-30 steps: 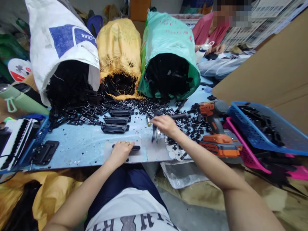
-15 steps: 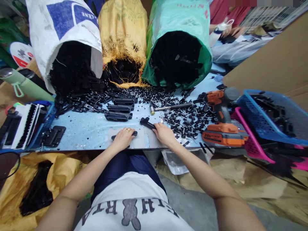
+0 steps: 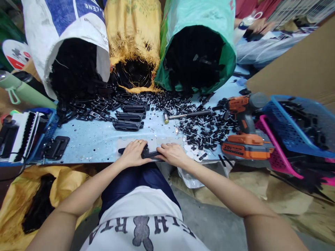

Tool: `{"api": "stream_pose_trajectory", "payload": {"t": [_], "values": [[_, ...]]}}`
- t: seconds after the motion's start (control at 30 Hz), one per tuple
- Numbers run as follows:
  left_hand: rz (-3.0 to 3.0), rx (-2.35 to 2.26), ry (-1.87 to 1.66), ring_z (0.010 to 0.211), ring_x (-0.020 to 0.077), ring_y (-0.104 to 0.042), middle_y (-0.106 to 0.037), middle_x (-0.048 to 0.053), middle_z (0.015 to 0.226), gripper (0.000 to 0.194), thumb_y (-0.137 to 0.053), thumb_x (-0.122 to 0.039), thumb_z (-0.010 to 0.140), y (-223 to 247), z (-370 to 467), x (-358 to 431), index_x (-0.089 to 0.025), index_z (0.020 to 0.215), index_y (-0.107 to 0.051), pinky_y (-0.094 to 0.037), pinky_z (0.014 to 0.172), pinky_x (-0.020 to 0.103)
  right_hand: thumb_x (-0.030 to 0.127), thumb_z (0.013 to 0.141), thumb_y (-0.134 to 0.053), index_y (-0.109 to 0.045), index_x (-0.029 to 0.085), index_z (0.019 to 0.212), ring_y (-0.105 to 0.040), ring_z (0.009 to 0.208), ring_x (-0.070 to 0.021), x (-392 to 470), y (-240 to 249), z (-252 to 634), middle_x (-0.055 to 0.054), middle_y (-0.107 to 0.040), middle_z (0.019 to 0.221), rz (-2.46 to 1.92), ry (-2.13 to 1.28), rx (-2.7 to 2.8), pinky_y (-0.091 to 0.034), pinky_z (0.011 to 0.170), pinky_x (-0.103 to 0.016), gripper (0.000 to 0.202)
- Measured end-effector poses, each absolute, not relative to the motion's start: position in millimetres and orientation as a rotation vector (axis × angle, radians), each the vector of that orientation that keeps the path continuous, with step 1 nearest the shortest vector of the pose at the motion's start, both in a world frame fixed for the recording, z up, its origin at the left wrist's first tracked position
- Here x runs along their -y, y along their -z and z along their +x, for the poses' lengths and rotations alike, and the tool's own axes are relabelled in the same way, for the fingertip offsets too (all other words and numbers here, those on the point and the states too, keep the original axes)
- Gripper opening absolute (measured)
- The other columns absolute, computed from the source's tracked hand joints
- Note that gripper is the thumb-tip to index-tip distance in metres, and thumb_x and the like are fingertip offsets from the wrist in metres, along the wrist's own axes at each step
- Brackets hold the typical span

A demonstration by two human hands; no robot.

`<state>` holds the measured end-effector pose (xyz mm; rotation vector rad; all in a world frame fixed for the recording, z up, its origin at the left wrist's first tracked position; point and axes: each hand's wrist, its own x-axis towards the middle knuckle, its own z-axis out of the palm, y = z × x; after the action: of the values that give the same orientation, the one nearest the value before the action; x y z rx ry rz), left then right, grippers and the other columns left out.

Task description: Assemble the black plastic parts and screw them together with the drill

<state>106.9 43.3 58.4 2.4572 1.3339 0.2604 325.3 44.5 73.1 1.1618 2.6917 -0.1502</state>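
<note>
My left hand (image 3: 134,153) rests at the table's front edge, its fingers closed over a long black plastic part (image 3: 121,151) that sticks out on the left. Close by on the right, my right hand (image 3: 173,153) grips the end of another black plastic piece (image 3: 151,152). This piece reaches across to my left thumb and meets the first part, though my fingers hide the join. Beyond my hands, several black assembled pieces (image 3: 128,124) lie in a stacked row. A hammer (image 3: 188,114) lies crosswise to their right, beside a heap of small black parts with metal pins (image 3: 204,132).
White (image 3: 86,31), yellow (image 3: 133,31) and green (image 3: 199,14) sacks of black parts line the back. An orange cordless drill (image 3: 244,146) stands on the right beside a blue basket (image 3: 295,129). Another basket (image 3: 47,136) and a green bottle (image 3: 28,91) are left. A co-worker's hands (image 3: 259,26) show at the back right.
My right hand has moved left and toward me, bringing its black piece against the part under my left hand. The left hand stays nearly in place. The view has shifted slightly.
</note>
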Motion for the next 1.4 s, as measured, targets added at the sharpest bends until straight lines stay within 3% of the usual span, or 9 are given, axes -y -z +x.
{"api": "stream_pose_trajectory", "payload": {"t": [0.4,0.53,0.67,0.77,0.83,0.93,1.07,1.23,1.4], "values": [[2.499,-1.24,-0.677,0.091,0.022,-0.062,-0.064,0.008,0.097,0.04,-0.059,-0.045,0.079,-43,92,-38,-0.018,0.107,-0.05,-0.05,0.076,0.034,0.039,0.097,-0.028,-0.054,0.018,0.101,-0.055,0.079,-0.0196,-38,-107,310,-0.01,-0.06,0.09,1.178,-0.044,-2.793,-0.028,0.065,-0.031,0.033],[2.478,-1.24,-0.532,0.086,0.0213,-0.062,-0.064,0.008,0.095,0.045,-0.059,-0.052,0.077,-44,94,-36,-0.018,0.105,-0.051,-0.049,0.074,0.033,0.042,0.095,-0.033,-0.056,0.018,0.094,-0.055,0.074,-0.0173,-44,-98,320,-0.007,-0.06,0.085,1.125,-0.035,-2.855,-0.028,0.064,-0.03,0.033],[2.642,-1.112,-0.34,0.107,0.0247,-0.054,-0.059,0.012,0.115,0.057,-0.054,-0.057,0.079,-59,119,-63,-0.018,0.12,-0.046,-0.043,0.089,0.038,0.047,0.093,-0.038,-0.059,0.017,0.09,-0.054,0.08,-0.0174,-52,-66,346,-0.007,-0.061,0.088,1.106,0.064,-2.968,-0.03,0.067,-0.029,0.037],[2.722,-1.285,-0.34,0.113,0.0241,-0.048,-0.057,0.012,0.118,0.038,-0.041,-0.033,0.091,-73,149,-119,-0.017,0.125,-0.044,-0.037,0.093,0.04,0.048,0.091,-0.041,-0.061,0.017,0.093,-0.052,0.083,-0.0181,-52,-47,367,-0.007,-0.061,0.088,1.163,0.091,-3.045,-0.031,0.072,-0.031,0.037],[2.724,-1.471,-0.271,0.108,0.0251,-0.049,-0.06,0.013,0.111,0.031,-0.036,-0.015,0.089,-77,167,-163,-0.014,0.117,-0.051,-0.037,0.087,0.041,0.048,0.091,-0.042,-0.062,0.017,0.094,-0.052,0.082,-0.0176,-46,-40,375,-0.006,-0.061,0.086,1.202,0.123,-3.063,-0.031,0.073,-0.031,0.037],[2.741,-1.595,-0.172,0.104,0.027,-0.049,-0.064,0.016,0.1,0.029,-0.038,-0.005,0.085,-70,184,-213,-0.009,0.104,-0.059,-0.034,0.088,0.044,0.048,0.09,-0.043,-0.063,0.017,0.095,-0.052,0.082,-0.0173,-39,-38,379,-0.006,-0.062,0.084,1.248,0.17,-3.058,-0.032,0.074,-0.031,0.037],[2.758,-1.568,-0.187,0.1,0.0269,-0.05,-0.065,0.017,0.092,0.024,-0.041,-0.004,0.084,-56,195,-234,-0.007,0.091,-0.064,-0.033,0.089,0.045,0.047,0.091,-0.042,-0.063,0.017,0.099,-0.052,0.086,-0.0186,-58,-49,381,-0.008,-0.063,0.09,1.382,0.152,-3.012,-0.036,0.075,-0.031,0.037],[2.778,-1.539,-0.31,0.099,0.0272,-0.051,-0.062,0.018,0.098,0.027,-0.035,-0.006,0.087,-65,191,-208,-0.007,0.093,-0.062,-0.038,0.082,0.041,0.022,0.093,-0.037,-0.062,0.015,0.105,-0.053,0.095,-0.0214,-147,-75,377,-0.012,-0.063,0.101,1.905,-0.074,-2.683,-0.04,0.079,-0.031,0.029],[2.652,-1.531,-0.787,0.089,0.0225,-0.053,-0.062,0.011,0.092,0.024,-0.036,-0.019,0.092,-81,128,-130,-0.012,0.099,-0.058,-0.043,0.082,0.037,0.018,0.079,-0.054,-0.066,0.013,0.1,-0.058,0.091,-0.0215,-222,-78,363,-0.013,-0.066,0.098,2.084,0.232,-2.235,-0.043,0.077,-0.03,0.024]]}}
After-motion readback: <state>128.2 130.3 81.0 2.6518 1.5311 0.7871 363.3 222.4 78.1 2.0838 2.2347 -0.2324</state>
